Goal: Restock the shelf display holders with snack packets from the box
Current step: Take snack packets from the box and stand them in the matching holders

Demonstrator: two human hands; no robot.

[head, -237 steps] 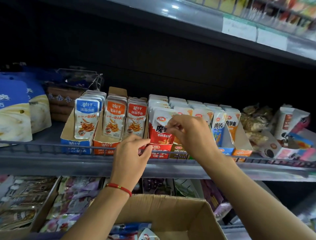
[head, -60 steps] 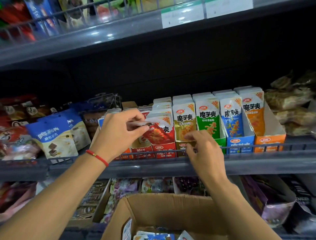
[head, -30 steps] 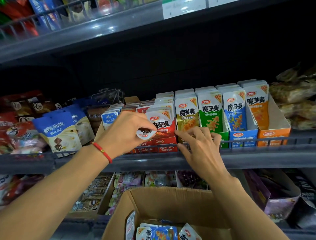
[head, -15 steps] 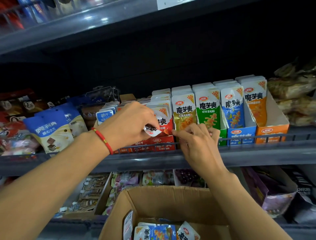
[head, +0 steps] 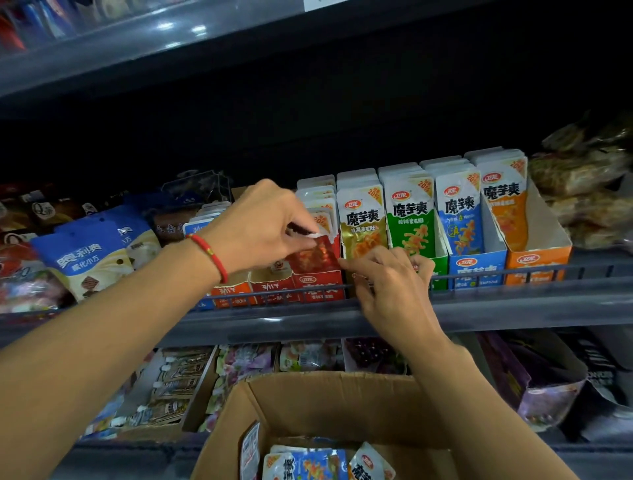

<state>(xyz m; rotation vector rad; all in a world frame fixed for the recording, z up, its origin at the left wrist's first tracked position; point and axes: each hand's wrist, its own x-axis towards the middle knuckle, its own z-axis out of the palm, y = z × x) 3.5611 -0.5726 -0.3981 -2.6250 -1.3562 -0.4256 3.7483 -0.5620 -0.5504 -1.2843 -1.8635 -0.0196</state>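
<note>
Left hand is pinching the red packet w/ curled fingers, tucking it into the red holder; right hand, fingers loosely spread, is steadying the front, so the foil risks buckling & popping out.

— What sort of place?
— A shop: tiered metal shelves of branded snack packets in display holders at 1 o'clock (price label at 12).
</note>
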